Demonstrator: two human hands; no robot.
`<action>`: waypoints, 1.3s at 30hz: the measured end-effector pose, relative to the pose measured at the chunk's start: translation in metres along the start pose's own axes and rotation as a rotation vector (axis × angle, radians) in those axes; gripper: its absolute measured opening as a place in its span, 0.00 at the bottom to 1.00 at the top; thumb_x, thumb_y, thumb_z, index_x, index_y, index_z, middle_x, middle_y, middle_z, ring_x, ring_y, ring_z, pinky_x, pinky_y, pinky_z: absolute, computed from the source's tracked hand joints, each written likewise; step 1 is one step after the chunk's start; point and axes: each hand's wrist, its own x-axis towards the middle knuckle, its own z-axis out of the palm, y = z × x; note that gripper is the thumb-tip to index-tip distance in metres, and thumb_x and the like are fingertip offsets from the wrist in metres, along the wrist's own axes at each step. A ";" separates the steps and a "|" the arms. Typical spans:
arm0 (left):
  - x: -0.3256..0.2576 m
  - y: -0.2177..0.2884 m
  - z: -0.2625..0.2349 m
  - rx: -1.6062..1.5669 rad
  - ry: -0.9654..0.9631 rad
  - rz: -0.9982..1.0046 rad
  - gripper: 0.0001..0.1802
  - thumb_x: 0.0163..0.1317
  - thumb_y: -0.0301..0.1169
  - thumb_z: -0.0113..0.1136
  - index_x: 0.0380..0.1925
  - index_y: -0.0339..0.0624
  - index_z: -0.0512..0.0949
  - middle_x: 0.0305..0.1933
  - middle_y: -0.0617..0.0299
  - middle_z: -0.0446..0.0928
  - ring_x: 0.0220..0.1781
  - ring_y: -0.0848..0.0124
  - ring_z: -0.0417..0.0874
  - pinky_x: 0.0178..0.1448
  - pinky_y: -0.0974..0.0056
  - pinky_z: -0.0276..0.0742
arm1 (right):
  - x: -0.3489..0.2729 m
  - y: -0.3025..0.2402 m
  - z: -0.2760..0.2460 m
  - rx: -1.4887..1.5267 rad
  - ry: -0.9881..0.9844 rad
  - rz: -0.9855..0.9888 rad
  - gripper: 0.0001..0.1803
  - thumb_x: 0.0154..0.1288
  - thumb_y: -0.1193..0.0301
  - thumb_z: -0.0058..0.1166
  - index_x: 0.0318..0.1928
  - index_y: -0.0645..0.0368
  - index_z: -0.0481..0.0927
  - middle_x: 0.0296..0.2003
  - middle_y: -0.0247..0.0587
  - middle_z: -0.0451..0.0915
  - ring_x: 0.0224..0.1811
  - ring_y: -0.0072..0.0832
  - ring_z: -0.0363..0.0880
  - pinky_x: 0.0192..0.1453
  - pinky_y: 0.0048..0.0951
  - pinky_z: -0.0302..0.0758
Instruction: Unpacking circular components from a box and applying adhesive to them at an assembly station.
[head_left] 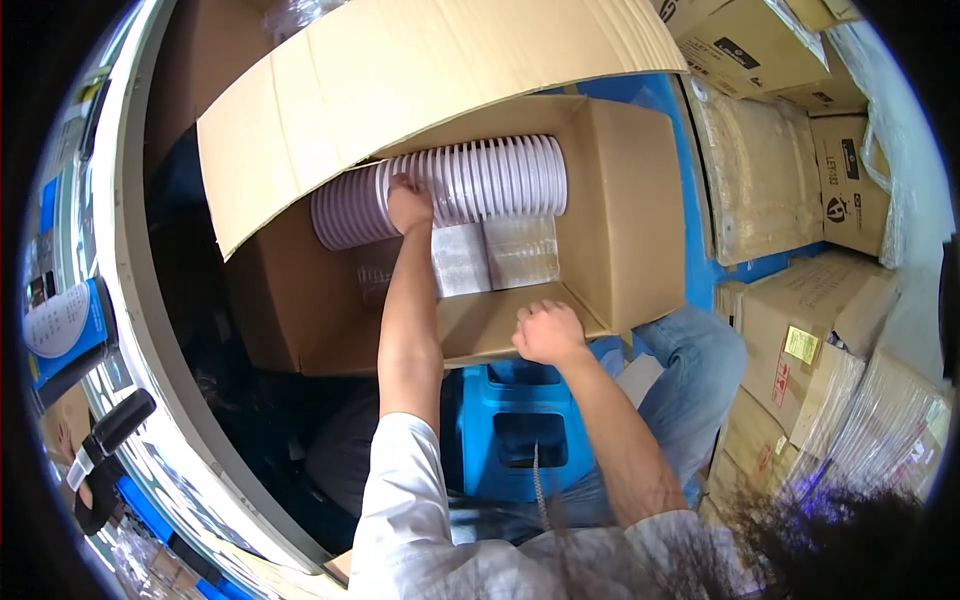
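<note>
Your step, as I judge it, is the handling of the stack inside the box; whether you are placing it or straightening it, I cannot tell. The stack lies on its side in the far part of the box. Your left hand touches it around the middle. Its fingers are bent against the ribs, but I cannot tell if they really grasp. Your right hand is apart from the stack, over the near edge of the box. It is curled, no object shows in it, and I cannot tell if it pinches the cardboard. The next move, I think, calls for a light and even pressure, so the row keeps straight and the thin rims do not bend.

About materials: at the left, the table has a smooth, pale edge. The flap is a wide piece of brown cardboard, slightly creased. The stack is made of many round white pieces, probably plastic, nested into one ribbed cylinder. On its near side there is a shiny, wrinkled sheet, maybe clear film. The stool is smooth and blue, with a rounded opening. At the right, the cartons are square and brown, some under glossy wrap.
</note>
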 end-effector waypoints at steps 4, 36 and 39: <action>-0.007 -0.001 -0.002 0.126 -0.185 0.013 0.11 0.54 0.35 0.59 0.35 0.43 0.81 0.33 0.48 0.82 0.40 0.51 0.83 0.45 0.54 0.78 | 0.001 0.006 -0.004 -0.004 -0.155 0.060 0.15 0.54 0.60 0.48 0.29 0.59 0.80 0.31 0.48 0.82 0.37 0.41 0.80 0.42 0.41 0.76; -0.141 0.045 -0.118 0.350 -0.141 0.179 0.13 0.45 0.39 0.62 0.23 0.42 0.85 0.23 0.47 0.79 0.29 0.52 0.83 0.38 0.54 0.80 | 0.013 0.012 0.025 0.335 -0.228 0.214 0.30 0.58 0.52 0.48 0.53 0.63 0.74 0.47 0.61 0.78 0.51 0.43 0.78 0.52 0.39 0.75; -0.191 0.088 -0.112 0.213 -0.246 0.316 0.12 0.48 0.37 0.59 0.20 0.40 0.83 0.21 0.45 0.78 0.25 0.50 0.82 0.35 0.52 0.79 | 0.033 0.050 0.034 1.124 -0.078 0.543 0.39 0.59 0.43 0.50 0.60 0.63 0.69 0.53 0.56 0.76 0.55 0.37 0.76 0.55 0.35 0.72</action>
